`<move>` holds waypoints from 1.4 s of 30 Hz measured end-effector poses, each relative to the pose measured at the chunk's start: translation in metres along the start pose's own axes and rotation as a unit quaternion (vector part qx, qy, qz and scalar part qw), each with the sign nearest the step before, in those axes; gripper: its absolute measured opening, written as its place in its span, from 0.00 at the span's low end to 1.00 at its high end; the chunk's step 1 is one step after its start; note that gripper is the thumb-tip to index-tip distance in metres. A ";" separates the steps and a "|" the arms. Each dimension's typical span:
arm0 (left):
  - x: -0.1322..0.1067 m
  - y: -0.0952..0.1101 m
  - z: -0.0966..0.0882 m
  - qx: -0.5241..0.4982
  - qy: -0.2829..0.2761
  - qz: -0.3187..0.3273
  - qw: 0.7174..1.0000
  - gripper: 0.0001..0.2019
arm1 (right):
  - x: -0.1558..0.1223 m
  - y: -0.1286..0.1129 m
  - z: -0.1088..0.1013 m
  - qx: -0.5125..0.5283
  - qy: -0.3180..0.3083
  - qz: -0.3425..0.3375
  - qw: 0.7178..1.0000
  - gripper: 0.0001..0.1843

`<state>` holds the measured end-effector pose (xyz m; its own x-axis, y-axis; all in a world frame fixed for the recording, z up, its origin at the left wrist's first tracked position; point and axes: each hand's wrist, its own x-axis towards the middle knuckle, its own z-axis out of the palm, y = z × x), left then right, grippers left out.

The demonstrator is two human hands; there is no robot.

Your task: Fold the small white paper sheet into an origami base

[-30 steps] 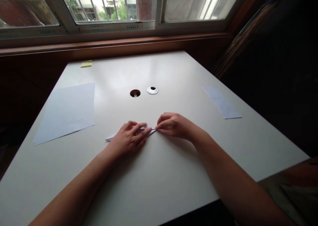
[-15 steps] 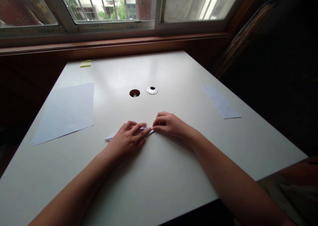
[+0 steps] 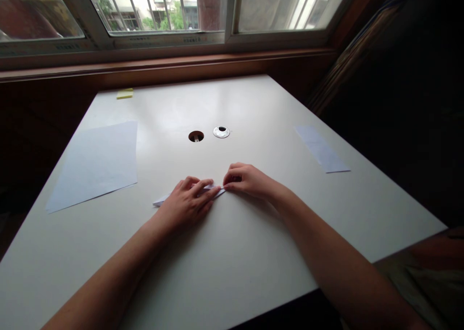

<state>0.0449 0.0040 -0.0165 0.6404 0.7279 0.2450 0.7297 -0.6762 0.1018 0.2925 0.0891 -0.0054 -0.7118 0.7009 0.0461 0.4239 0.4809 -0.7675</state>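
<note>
A narrow piece of folded white paper (image 3: pixel 160 201) lies on the white table, with a pointed end toward the right. My left hand (image 3: pixel 186 202) rests across its middle and holds it against the tabletop, fingers slightly apart, hiding much of the folds. At the paper's right tip, the thumb and fingers of my right hand (image 3: pixel 243 179) are pinched together on it. The exact shape of the folds under my hands cannot be made out.
Large white sheets (image 3: pixel 97 163) lie at the left of the table (image 3: pixel 217 277). A narrow paper strip (image 3: pixel 322 149) is at the right. Beyond my hands are a round hole (image 3: pixel 196 136) and a ring-shaped cover (image 3: pixel 221 132). Yellow sticky notes (image 3: pixel 124 93) sit near the far edge.
My right fingertips have shifted very slightly to the right at the paper's tip. My left hand stays in place on the paper.
</note>
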 end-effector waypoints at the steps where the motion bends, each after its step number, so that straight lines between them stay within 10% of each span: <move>1: 0.000 0.000 0.000 0.000 0.003 0.001 1.000 0.23 | 0.000 0.000 -0.001 0.004 0.000 0.002 1.000 0.04; 42: -0.001 -0.008 0.004 -0.099 0.081 0.008 0.992 0.16 | 0.002 -0.001 0.010 -0.035 0.016 -0.060 0.997 0.04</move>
<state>0.0395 0.0096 -0.0218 0.5923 0.7005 0.3982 0.6484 -0.7077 0.2806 0.2849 0.0849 -0.0106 -0.7419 0.6523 0.1556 0.3761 0.5969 -0.7087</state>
